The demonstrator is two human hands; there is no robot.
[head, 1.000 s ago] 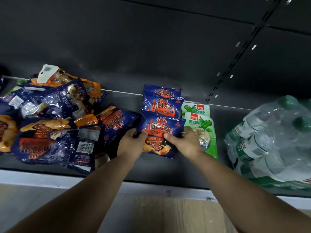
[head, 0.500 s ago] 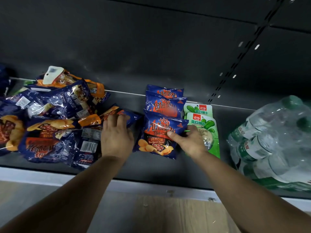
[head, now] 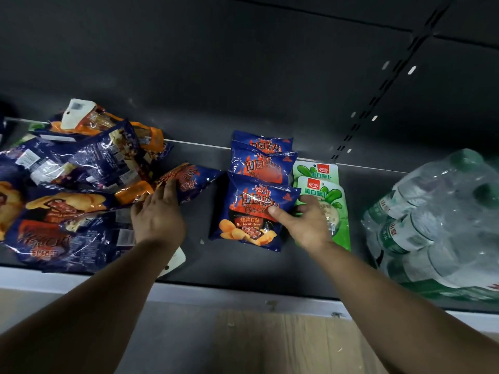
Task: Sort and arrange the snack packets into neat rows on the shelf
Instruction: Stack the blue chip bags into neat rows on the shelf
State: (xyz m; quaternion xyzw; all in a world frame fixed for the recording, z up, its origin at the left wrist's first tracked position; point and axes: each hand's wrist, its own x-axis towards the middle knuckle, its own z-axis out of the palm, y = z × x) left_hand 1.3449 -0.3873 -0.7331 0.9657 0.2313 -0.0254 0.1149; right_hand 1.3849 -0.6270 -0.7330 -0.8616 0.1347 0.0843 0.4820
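Since a second ago the left hand (head: pixel 158 217) has left the front barbecue packet (head: pixel 251 211) and gone over to the loose pile (head: pixel 70 190) on the left of the shelf (head: pixel 243 268), where its fingers now curl onto the edge of a blue-and-orange chip packet (head: pixel 193 179) that lies tilted at the pile's right edge — the grip looks like a pinch, though the underside of the packet is hidden. The right hand (head: pixel 305 225) stays where it was, thumb pressed on the front barbecue packet's right side and fingers reaching behind it, holding it in place. That packet is the nearest of three matching blue packets lined up one behind another towards the back wall, each overlapping the next; the middle one (head: pixel 262 164) and the rear one (head: pixel 266 143) show only their upper parts. Just beside this row on the right lie two green packets (head: pixel 324 190), also overlapped front to back, the right hand partly covering the front one. Further right sits a shrink-wrapped pack of water bottles (head: pixel 437 217), apart from the snacks. A white tag (head: pixel 175 261) pokes out under the left forearm.
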